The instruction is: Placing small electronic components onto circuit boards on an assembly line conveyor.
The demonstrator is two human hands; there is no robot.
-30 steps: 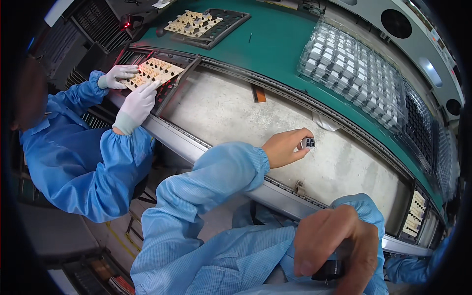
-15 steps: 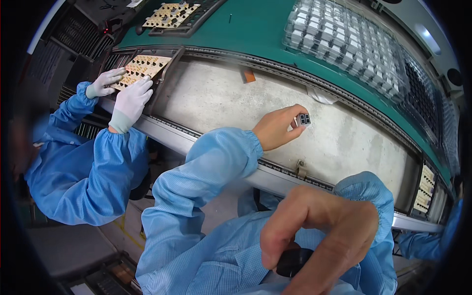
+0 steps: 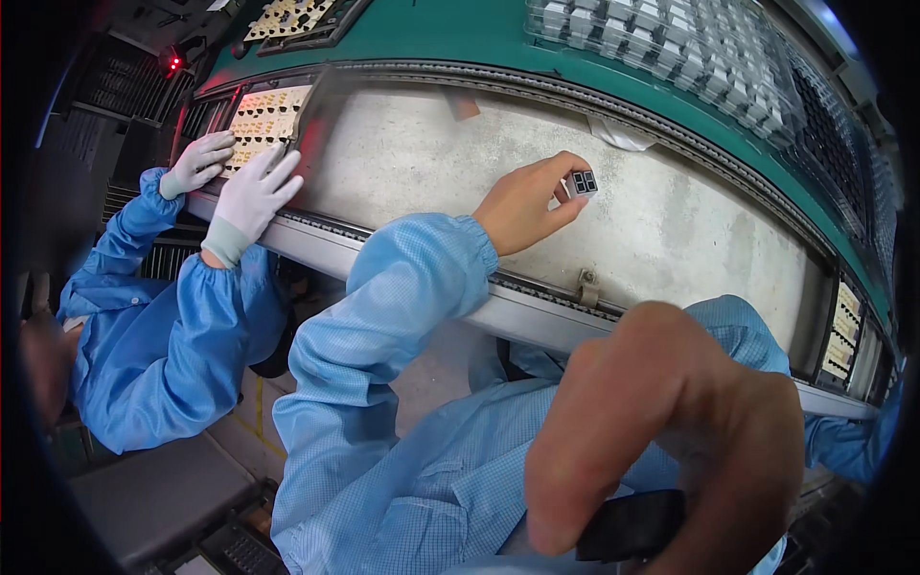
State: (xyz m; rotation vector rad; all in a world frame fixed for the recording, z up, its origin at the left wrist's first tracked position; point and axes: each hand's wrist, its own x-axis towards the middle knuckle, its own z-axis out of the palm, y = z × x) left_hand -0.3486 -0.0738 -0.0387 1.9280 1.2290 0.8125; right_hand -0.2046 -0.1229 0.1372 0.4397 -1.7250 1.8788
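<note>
My left hand [image 3: 525, 206] reaches over the pale conveyor bed. Its thumb and fingers pinch a small block-shaped two-digit segment display [image 3: 582, 182], dark figures facing up. My right hand [image 3: 661, 412] looms large close to the camera, bent with thumb and fingers curled. A smooth black object [image 3: 632, 525] shows between its fingers, partly hidden, and I cannot make out its kind.
To the left, a co-worker's white-gloved hands [image 3: 251, 196] touch a tan circuit board [image 3: 265, 120] in a dark frame. Clear trays of pale blocks [image 3: 661, 43] stand on the green surface [image 3: 431, 34]. More boards [image 3: 841, 331] sit at far right. A metal bracket [image 3: 588, 286] marks the near rail.
The whole view has shifted, so the line sits higher. My right hand has come nearer the camera, still around the black object. My left hand keeps hold of the segment display.
</note>
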